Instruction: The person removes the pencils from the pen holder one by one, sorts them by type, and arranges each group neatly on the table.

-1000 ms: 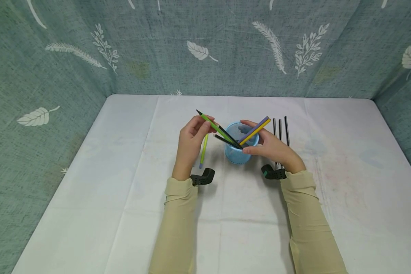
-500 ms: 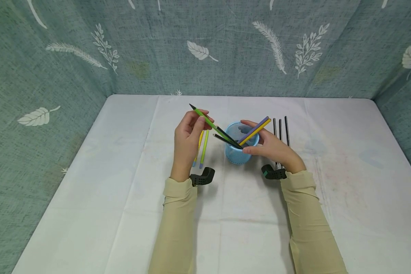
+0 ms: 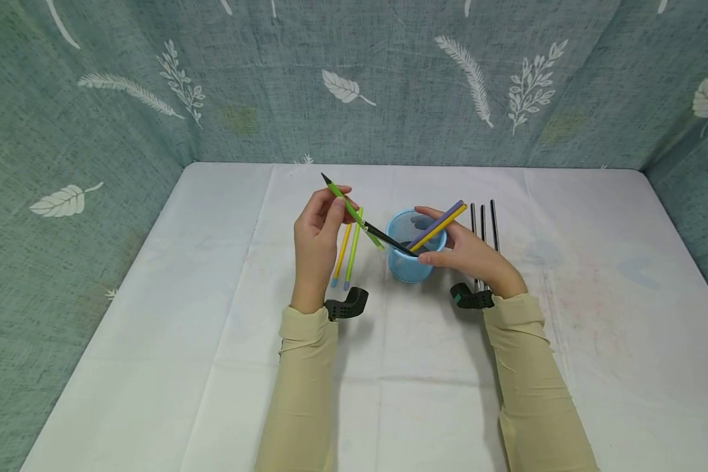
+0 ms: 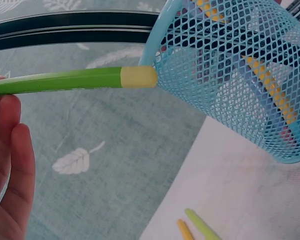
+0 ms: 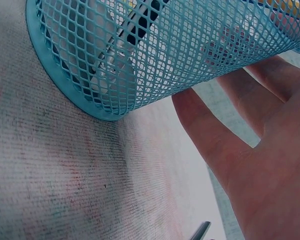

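My left hand [image 3: 317,246] pinches a green pencil [image 3: 345,204], its black tip pointing up and away to the left. In the left wrist view the pencil's yellow end [image 4: 139,77] overlaps the outside of the cup's rim. My right hand [image 3: 472,255] grips the side of a blue mesh pencil cup [image 3: 409,270], thumb at the near rim. Two black pens [image 3: 387,238] lean left out of the cup. A purple pencil [image 3: 439,220] and a yellow pencil [image 3: 451,219] lean right. The silver end of a black pen [image 5: 106,74] shows through the mesh in the right wrist view.
A yellow pencil [image 3: 341,255] and a lime-green pencil [image 3: 352,259] lie side by side on the white tablecloth [image 3: 389,367], left of the cup. Three black pens [image 3: 482,226] lie right of it, partly behind the right wrist. A green patterned curtain [image 3: 401,98] borders the table.
My left hand has moved left and away from me, drawing the green pencil's lower end out of the cup. The yellow pencil on the table came into view. My right hand stays put.
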`<move>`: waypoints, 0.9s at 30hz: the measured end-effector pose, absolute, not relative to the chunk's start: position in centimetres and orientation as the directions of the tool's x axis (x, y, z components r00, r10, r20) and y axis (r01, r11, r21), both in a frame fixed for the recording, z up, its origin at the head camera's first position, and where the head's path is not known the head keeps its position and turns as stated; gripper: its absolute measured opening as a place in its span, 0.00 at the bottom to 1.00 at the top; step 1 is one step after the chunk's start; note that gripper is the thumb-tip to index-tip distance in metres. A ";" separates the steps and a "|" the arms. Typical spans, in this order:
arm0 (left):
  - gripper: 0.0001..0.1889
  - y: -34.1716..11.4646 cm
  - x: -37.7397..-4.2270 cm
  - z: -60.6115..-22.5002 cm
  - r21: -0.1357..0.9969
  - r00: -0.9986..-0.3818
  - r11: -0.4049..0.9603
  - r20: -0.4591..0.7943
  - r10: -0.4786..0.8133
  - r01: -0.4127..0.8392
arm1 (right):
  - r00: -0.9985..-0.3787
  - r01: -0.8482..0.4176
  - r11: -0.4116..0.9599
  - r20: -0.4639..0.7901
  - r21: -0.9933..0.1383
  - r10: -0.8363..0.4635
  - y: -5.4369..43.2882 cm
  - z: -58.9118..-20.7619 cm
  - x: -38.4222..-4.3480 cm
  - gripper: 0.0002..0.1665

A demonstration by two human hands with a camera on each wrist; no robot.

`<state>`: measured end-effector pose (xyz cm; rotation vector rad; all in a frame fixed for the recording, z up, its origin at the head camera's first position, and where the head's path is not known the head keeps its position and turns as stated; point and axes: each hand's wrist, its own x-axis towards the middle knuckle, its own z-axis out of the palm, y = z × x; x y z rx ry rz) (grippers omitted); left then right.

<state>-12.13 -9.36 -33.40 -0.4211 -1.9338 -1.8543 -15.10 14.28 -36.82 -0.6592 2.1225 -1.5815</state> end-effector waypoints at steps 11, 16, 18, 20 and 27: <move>0.11 -9.5 -12.6 -34.5 0.912 -0.913 0.107 0.404 -0.055 0.397 | -0.808 -0.128 0.250 -0.046 -0.960 -0.588 14.3 -36.7 -15.0 0.45; 0.12 -9.8 -13.9 -36.7 0.913 -0.932 0.225 0.359 -0.048 0.340 | -0.808 -0.124 0.244 -0.045 -0.962 -0.588 14.3 -36.7 -15.0 0.44; 0.13 -9.9 -14.3 -37.6 0.902 -0.936 0.286 0.349 -0.041 0.324 | -0.808 -0.121 0.240 -0.045 -0.963 -0.588 14.4 -36.8 -15.1 0.44; 0.13 -9.9 -14.5 -38.1 0.889 -0.941 0.336 0.338 -0.029 0.310 | -0.805 -0.128 0.238 -0.039 -0.963 -0.591 14.4 -37.0 -15.1 0.44; 0.11 -9.7 -15.0 -39.6 0.854 -0.955 0.445 0.295 0.011 0.269 | -0.815 -0.134 0.239 -0.030 -0.962 -0.579 14.7 -39.2 -16.2 0.43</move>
